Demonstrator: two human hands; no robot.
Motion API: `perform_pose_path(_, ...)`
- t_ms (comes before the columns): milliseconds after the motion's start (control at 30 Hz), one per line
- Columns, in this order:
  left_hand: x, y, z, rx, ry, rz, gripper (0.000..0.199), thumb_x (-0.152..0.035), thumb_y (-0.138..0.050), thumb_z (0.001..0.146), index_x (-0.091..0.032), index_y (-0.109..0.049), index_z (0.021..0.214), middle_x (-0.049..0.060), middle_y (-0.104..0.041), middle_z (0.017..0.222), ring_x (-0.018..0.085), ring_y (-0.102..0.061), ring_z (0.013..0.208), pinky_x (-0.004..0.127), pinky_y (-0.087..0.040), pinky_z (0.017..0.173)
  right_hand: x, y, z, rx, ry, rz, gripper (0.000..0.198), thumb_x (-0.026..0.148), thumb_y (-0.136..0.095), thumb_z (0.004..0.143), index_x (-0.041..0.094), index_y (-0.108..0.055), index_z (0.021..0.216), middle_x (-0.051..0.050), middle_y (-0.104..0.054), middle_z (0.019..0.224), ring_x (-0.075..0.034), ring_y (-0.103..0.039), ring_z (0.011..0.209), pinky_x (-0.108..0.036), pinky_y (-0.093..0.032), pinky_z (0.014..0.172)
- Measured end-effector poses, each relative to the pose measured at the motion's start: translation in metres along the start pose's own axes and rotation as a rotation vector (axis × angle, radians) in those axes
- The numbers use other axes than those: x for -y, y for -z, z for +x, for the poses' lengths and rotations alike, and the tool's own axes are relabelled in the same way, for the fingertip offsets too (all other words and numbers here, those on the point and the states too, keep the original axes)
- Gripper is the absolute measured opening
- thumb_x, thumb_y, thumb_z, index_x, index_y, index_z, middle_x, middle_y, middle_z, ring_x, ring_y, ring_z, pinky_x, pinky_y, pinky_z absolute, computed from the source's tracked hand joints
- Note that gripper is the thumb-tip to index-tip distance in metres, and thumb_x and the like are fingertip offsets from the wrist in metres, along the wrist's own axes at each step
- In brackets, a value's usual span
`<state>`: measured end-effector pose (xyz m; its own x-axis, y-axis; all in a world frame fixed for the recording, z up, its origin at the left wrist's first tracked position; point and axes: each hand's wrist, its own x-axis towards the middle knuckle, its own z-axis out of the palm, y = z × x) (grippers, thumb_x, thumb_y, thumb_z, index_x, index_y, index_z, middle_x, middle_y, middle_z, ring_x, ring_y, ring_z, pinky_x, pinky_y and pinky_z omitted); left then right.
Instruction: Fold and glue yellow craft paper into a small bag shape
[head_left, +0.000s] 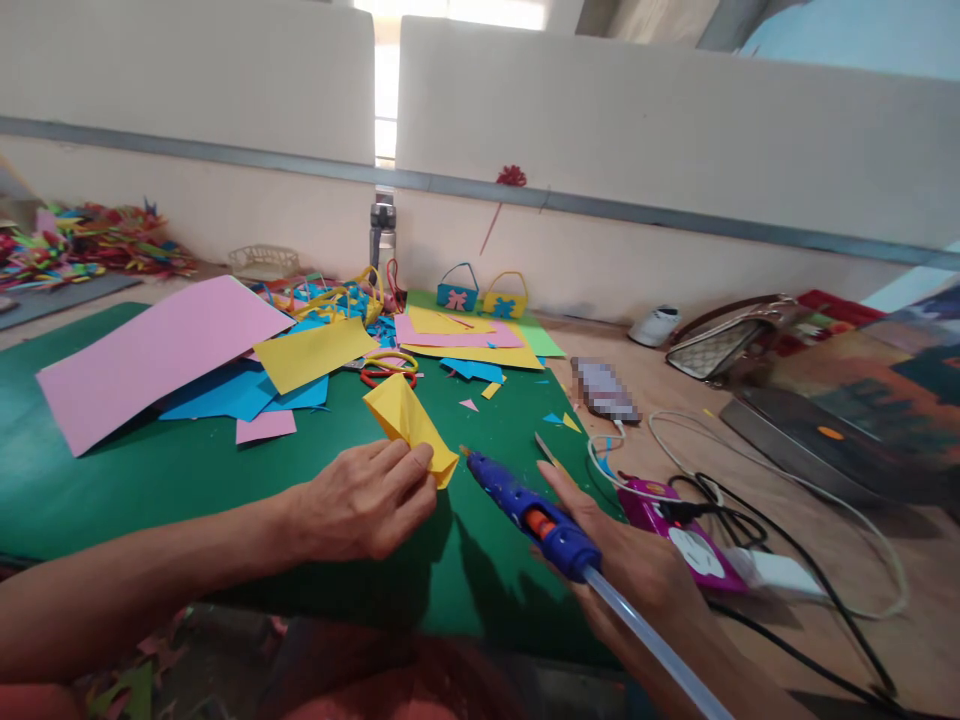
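My left hand (pixel 379 492) is closed on a folded piece of yellow paper (pixel 397 410), held above the green mat (pixel 315 470). In my right hand (pixel 637 560) is a blue hot glue gun (pixel 517 505), with a clear glue stick (pixel 652 640) running out of its back end. The gun's nozzle points at the right edge of the yellow paper, a small gap apart. A thin pointed blade (pixel 549 450) shows beside my right thumb; whether the hand holds it I cannot tell.
Pink sheets (pixel 172 350), a yellow sheet (pixel 315 355), blue offcuts and scissors (pixel 390 368) lie on the mat. Two small paper handbags (pixel 457 296) stand behind. To the right are a phone (pixel 604 388), a purple power strip (pixel 682 535) with cables, and a dark case (pixel 825 450).
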<state>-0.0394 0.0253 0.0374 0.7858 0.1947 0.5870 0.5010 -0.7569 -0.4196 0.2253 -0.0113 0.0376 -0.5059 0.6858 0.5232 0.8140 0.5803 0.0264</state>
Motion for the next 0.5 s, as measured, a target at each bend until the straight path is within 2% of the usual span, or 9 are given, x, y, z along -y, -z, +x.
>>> perform_pose_path(133,0.004,0.000,-0.001,-0.046,0.011,0.030,0.019,-0.009,-0.039,0.087,-0.011,-0.057,0.081,0.013,-0.066,0.081,0.018,-0.060,0.059,0.028,-0.047,0.051,-0.018,-0.007,0.012,-0.045,0.041,-0.078,0.050,0.024,-0.042,0.088,0.016,-0.033,0.137,-0.010,-0.064,0.113,-0.020,-0.066,0.087,-0.028,-0.052,0.067)
perform_pose_path(200,0.007,-0.001,-0.002,-0.098,0.024,0.029,0.019,-0.009,-0.038,0.088,-0.011,-0.056,0.082,0.013,-0.066,0.082,0.018,-0.061,0.062,0.027,-0.048,0.052,-0.026,-0.009,0.023,-0.031,0.001,-0.193,0.044,0.019,-0.042,0.087,0.015,-0.043,0.130,-0.012,-0.063,0.111,-0.022,-0.064,0.091,-0.029,-0.051,0.067)
perform_pose_path(333,0.012,-0.005,-0.007,-0.224,0.088,-0.058,0.017,-0.010,-0.038,0.089,-0.013,-0.054,0.084,0.011,-0.066,0.085,0.015,-0.062,0.065,0.024,-0.048,0.056,-0.033,-0.019,0.046,0.199,-0.176,-0.490,0.045,0.009,-0.046,0.082,0.017,-0.050,0.126,-0.011,-0.064,0.090,-0.024,-0.062,0.081,-0.031,-0.047,0.065)
perform_pose_path(400,0.014,-0.007,-0.009,-0.281,0.174,-0.134,0.012,-0.011,-0.044,0.088,-0.014,-0.054,0.083,0.010,-0.065,0.088,0.013,-0.063,0.071,0.022,-0.049,0.059,-0.032,-0.026,0.054,0.300,-0.250,-0.533,0.050,0.003,-0.042,0.081,0.016,-0.046,0.129,-0.011,-0.065,0.087,-0.024,-0.062,0.080,-0.034,-0.045,0.070)
perform_pose_path(500,0.014,-0.008,-0.008,-0.341,0.313,-0.271,0.007,-0.011,-0.053,0.084,-0.015,-0.056,0.079,0.009,-0.065,0.089,0.012,-0.064,0.078,0.019,-0.050,0.064,-0.032,-0.037,0.059,0.374,-0.328,-0.484,0.055,-0.004,-0.040,0.079,0.015,-0.045,0.130,-0.013,-0.066,0.089,-0.024,-0.064,0.083,-0.035,-0.042,0.076)
